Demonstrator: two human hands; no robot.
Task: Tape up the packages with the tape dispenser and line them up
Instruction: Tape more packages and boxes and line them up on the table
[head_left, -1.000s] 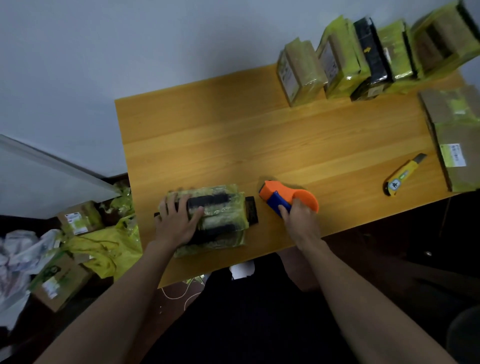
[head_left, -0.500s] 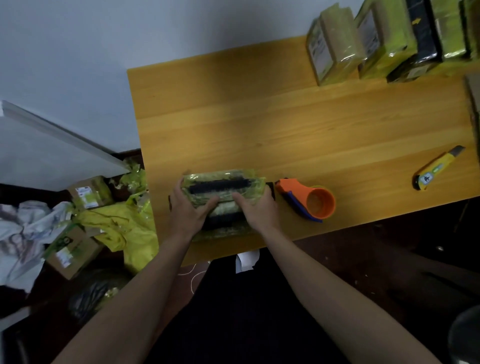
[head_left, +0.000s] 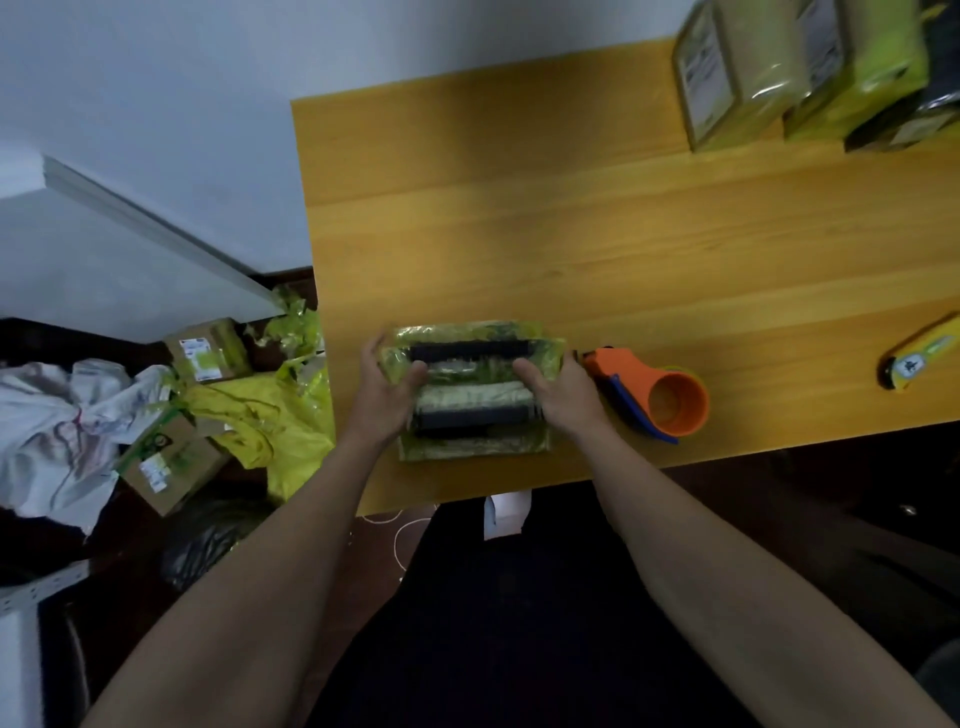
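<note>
Both hands, my left hand (head_left: 387, 387) and right hand (head_left: 563, 395), clamp the ends of the package (head_left: 475, 387), its long axis crosswise, with the row (head_left: 810, 73) far to my right.

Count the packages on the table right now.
4: one package between both hands at the near edge, three lined up at the far right corner. More may lie beyond the frame.

The row of packages (head_left: 810, 78) is blurred and cut off at the top right corner. The knife (head_left: 922, 358) runs off the right edge. Both hands' fingers hide behind the package (head_left: 475, 395).
</note>
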